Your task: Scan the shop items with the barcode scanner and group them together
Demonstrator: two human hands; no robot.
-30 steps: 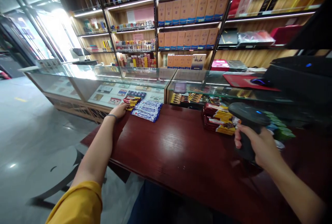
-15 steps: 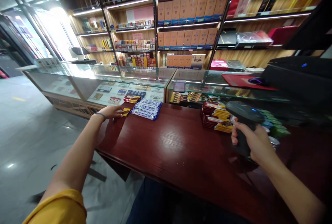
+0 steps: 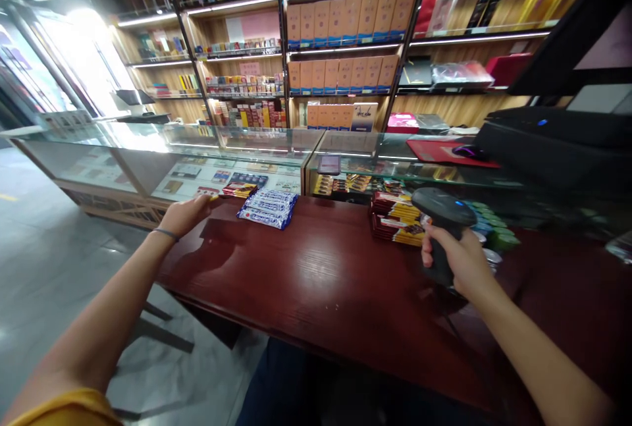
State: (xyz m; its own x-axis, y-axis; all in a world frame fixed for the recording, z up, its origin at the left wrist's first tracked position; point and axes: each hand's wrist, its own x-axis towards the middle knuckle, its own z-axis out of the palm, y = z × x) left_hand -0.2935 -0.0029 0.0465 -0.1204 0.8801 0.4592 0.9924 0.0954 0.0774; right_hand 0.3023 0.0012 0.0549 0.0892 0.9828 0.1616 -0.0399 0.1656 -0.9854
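Observation:
My left hand [image 3: 185,216] is closed above the table's far left part. A small yellow edge shows at its fingertips, likely of a yellow-and-red snack packet mostly hidden by the fingers. Just right of it lie a small pile of red-and-yellow snack packets [image 3: 240,189] and a row of blue-and-white packets [image 3: 269,209]. On the right side, my right hand [image 3: 464,258] grips a black barcode scanner [image 3: 443,207] by its handle, head upward. Behind and left of the scanner stands a stack of red-and-yellow snack packets [image 3: 395,222].
Green-topped items [image 3: 496,228] stand right of the scanner. A glass display counter [image 3: 237,143] runs along the dark red table's [image 3: 316,268] far edge. On the counter are a mouse [image 3: 469,151] on a red mat and a dark monitor [image 3: 563,37]. Stocked shelves [image 3: 345,47] rise behind.
My left hand has drawn leftward, away from the packets, with the yellow packet at its fingertips. The whole view has shifted slightly. My right hand still holds the scanner.

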